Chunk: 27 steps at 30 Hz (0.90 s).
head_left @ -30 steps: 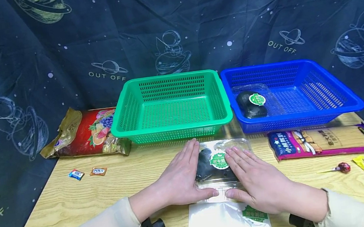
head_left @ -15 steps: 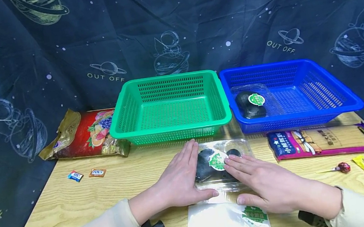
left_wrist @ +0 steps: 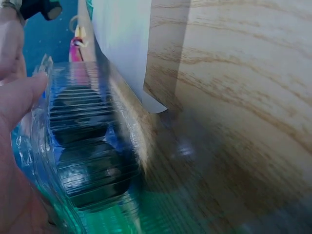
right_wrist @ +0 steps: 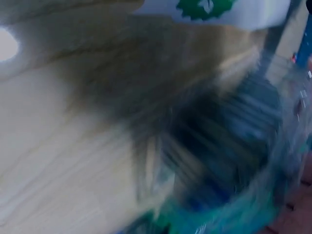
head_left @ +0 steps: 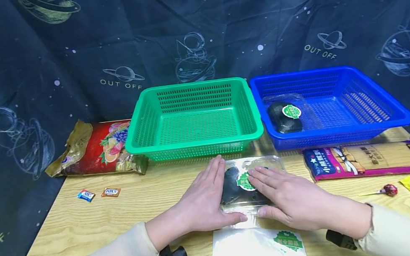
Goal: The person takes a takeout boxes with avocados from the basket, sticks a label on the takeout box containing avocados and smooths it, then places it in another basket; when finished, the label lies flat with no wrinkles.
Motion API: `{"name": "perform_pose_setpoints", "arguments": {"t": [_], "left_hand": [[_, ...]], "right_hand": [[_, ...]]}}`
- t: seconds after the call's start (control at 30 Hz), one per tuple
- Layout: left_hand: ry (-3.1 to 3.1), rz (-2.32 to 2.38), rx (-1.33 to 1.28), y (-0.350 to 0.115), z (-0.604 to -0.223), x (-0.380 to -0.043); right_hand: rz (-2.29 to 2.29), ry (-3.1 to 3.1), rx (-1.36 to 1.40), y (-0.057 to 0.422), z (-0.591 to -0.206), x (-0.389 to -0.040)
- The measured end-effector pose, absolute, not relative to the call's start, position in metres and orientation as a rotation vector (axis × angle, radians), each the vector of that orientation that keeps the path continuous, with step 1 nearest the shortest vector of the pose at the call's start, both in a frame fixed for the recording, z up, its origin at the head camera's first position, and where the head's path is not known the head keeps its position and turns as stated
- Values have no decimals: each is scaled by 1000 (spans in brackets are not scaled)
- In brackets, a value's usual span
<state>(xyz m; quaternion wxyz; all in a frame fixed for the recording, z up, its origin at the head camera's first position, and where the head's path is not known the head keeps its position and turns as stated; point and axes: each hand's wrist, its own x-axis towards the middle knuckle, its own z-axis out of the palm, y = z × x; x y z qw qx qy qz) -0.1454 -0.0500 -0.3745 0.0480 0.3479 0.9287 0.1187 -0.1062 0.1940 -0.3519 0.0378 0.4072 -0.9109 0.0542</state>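
Note:
A clear plastic clamshell box (head_left: 231,194) holding dark round items lies on the table in front of me. A round green-and-white sticker (head_left: 243,182) is on its lid. My left hand (head_left: 203,202) rests along the box's left side, fingers straight, thumb at the front edge. The straight fingers of my right hand (head_left: 292,198) press on the lid and cover the sticker's right part. Its thumb lies by the front edge. In the left wrist view, the dark contents (left_wrist: 92,170) show through the ribbed box wall. The right wrist view is blurred.
Below the box lies a white sticker sheet (head_left: 241,250). Behind stand a green basket (head_left: 196,151) and a blue basket (head_left: 342,134) holding a similar stickered box (head_left: 284,121). Around are a red snack bag (head_left: 101,150), a pasta pack (head_left: 375,159), a lollipop (head_left: 389,190) and small wrapped candies (head_left: 111,192).
My right hand shifted right and its thumb came away from the box's front edge, then it slid back left, with its fingers now farther over the sticker. My left hand has stayed in place.

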Motion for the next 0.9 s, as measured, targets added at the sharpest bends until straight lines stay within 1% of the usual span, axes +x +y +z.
{"name": "perform_pose_setpoints", "arguments": {"t": [0.17,0.53,0.63,0.8,0.9], "left_hand": [[2851,327,1076,-49,-376,-146],[2846,331,1068,-49,-377,-145],[2844,331,1069,-49,-377,-145],[2852,318,1086,-50,-376,-145],[2848,317,1095,-50,-376,-145]], "right_hand": [[66,-2822,1233,183,-360,-103],[68,-2810,1299,170,-360,-97],[140,-2827,1322,169,-359,-97],[456,-2935,1288,167,-355,-102],[461,-2988,1250,162,-357,-103]]}}
